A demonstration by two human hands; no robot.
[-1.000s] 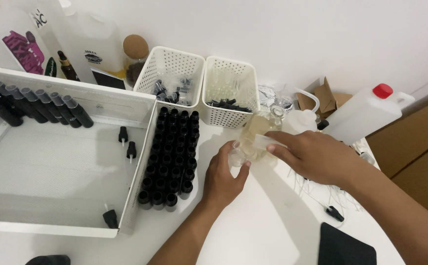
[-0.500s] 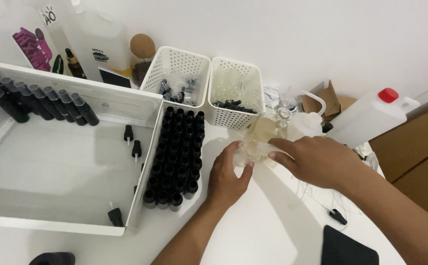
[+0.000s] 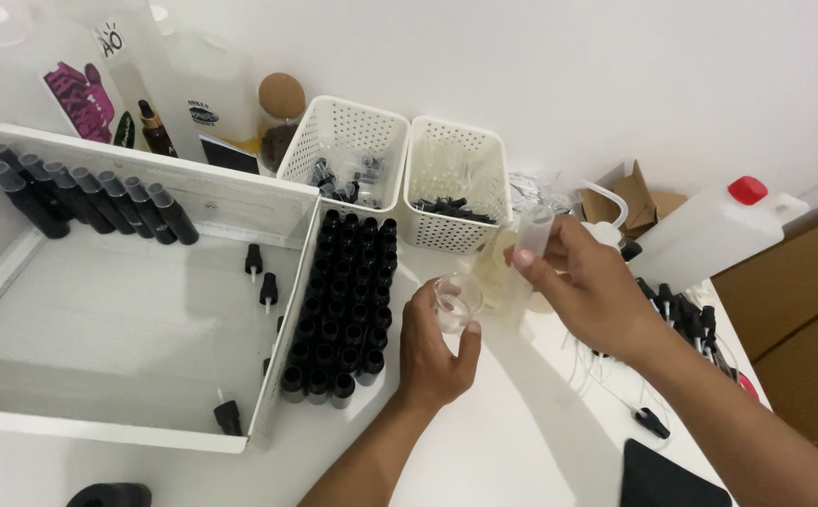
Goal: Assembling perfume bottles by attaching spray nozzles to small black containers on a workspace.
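Observation:
My left hand [image 3: 435, 349] holds a small clear glass cup [image 3: 456, 300] just above the white table, right of a block of several black bottles [image 3: 343, 305]. My right hand [image 3: 596, 286] grips a clear bottle of pale yellowish liquid [image 3: 514, 263], tilted, its lower part close beside the cup. The two hands are near each other in front of the white baskets.
A large white tray [image 3: 118, 310] at the left holds a row of black-capped bottles and loose caps. Two white perforated baskets [image 3: 451, 183] stand at the back. A white jug with a red cap [image 3: 709, 235] lies at the right. Black droppers [image 3: 690, 314] lie by my right wrist.
The view has shifted and my hands have drawn slightly apart. The right hand has lifted its bottle higher, and the cup in my left hand now shows clearly.

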